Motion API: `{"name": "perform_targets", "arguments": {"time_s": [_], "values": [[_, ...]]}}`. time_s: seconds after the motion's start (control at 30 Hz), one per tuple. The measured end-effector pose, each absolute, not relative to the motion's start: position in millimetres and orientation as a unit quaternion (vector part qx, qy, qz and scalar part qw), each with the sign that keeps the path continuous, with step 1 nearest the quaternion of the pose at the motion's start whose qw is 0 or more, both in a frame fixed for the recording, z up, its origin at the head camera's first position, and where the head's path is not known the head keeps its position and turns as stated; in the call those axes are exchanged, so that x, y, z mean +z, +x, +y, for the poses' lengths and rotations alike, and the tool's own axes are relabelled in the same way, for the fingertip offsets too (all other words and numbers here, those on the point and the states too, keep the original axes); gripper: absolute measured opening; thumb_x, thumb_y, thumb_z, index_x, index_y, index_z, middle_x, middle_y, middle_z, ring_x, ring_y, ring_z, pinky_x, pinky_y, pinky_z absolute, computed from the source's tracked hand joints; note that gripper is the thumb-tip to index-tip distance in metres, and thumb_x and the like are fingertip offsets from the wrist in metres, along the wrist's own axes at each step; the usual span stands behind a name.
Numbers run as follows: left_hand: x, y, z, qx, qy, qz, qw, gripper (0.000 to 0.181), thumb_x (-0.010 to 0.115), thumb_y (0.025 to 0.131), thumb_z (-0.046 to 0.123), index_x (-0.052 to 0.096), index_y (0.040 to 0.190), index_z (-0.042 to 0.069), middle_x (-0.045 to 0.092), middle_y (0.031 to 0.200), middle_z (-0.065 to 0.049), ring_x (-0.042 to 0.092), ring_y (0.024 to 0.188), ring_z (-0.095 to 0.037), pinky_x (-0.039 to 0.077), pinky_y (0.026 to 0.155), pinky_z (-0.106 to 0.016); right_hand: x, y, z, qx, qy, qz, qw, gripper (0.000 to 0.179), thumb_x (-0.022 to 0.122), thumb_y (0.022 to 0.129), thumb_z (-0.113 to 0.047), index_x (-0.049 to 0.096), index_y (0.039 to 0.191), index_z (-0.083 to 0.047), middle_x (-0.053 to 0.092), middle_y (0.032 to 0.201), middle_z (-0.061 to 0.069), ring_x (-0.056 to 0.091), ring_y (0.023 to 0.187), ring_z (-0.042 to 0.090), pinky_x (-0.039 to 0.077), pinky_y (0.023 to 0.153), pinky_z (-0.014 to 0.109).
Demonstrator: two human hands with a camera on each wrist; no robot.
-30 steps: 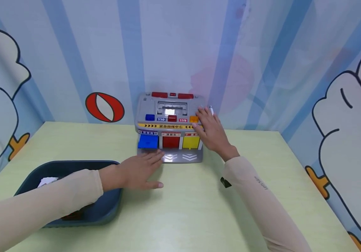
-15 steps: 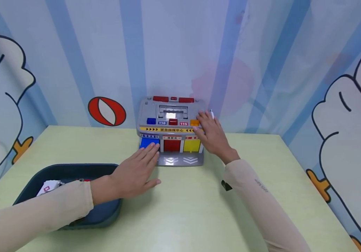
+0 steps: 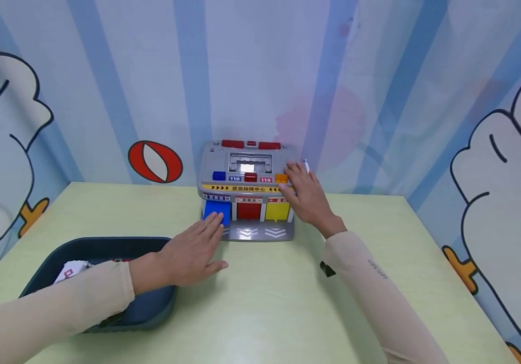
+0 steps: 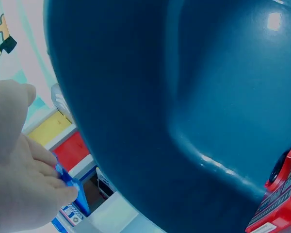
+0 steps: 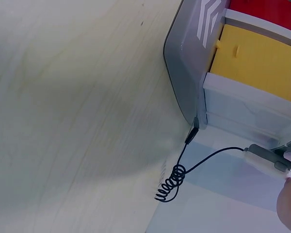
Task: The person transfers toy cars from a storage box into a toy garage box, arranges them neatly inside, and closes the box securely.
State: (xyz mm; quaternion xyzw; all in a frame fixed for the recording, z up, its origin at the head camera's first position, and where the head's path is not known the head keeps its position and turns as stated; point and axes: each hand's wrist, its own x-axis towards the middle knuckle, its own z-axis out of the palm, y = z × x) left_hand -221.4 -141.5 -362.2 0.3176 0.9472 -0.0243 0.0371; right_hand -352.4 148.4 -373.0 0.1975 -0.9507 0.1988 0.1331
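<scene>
A grey toy emergency station (image 3: 210, 162) stands against the back curtain. Its three garage doors are blue (image 3: 215, 210), red (image 3: 248, 211) and yellow (image 3: 277, 211). The blue door tilts outward from its frame; in the left wrist view a dark opening shows behind it. My left hand (image 3: 192, 253) has its fingers extended, the fingertips against the blue door. My right hand (image 3: 308, 194) rests on the station's right top edge beside the orange button (image 3: 281, 178), holding nothing. In the right wrist view only a bit of that hand (image 5: 290, 206) shows.
A dark blue bin (image 3: 169, 303) sits at the left under my forearm, with a white toy (image 3: 73, 270) and a red toy vehicle (image 4: 281, 199) inside. A white handset (image 5: 269, 160) on a coiled black cord (image 5: 173, 182) hangs at the station's right side.
My left hand has moved from the station's front ramp up and left to the blue door. That door, sticking out further before, now hangs lower. The right hand stays put.
</scene>
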Motion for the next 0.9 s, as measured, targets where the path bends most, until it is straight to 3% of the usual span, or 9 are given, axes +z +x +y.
{"name": "perform_targets", "arguments": {"time_s": [0.6,0.9], "values": [[-361,-259,-142,-0.048,0.319,0.934,0.155,0.084,0.057,0.094,0.057,0.039,0.151,-0.002,0.026,0.164,-0.019,0.022,0.154,-0.038,0.031,0.12,-0.052,-373,-354,154,0.189,0.215,-0.951,0.118,0.066,0.032,0.105,-0.052,0.029,0.158,-0.013,0.017,0.169,0.004,0.005,0.158,0.025,0.002,0.128,0.05],[-358,-279,-145,-0.04,0.319,0.924,0.207,0.084,0.057,0.093,0.059,0.04,0.152,0.002,0.02,0.167,-0.016,0.018,0.155,-0.035,0.026,0.122,-0.052,-371,-354,157,0.164,0.22,-0.954,0.122,0.066,0.031,0.104,-0.053,0.028,0.159,-0.015,0.016,0.169,0.002,0.006,0.158,0.024,0.003,0.128,0.049]]}}
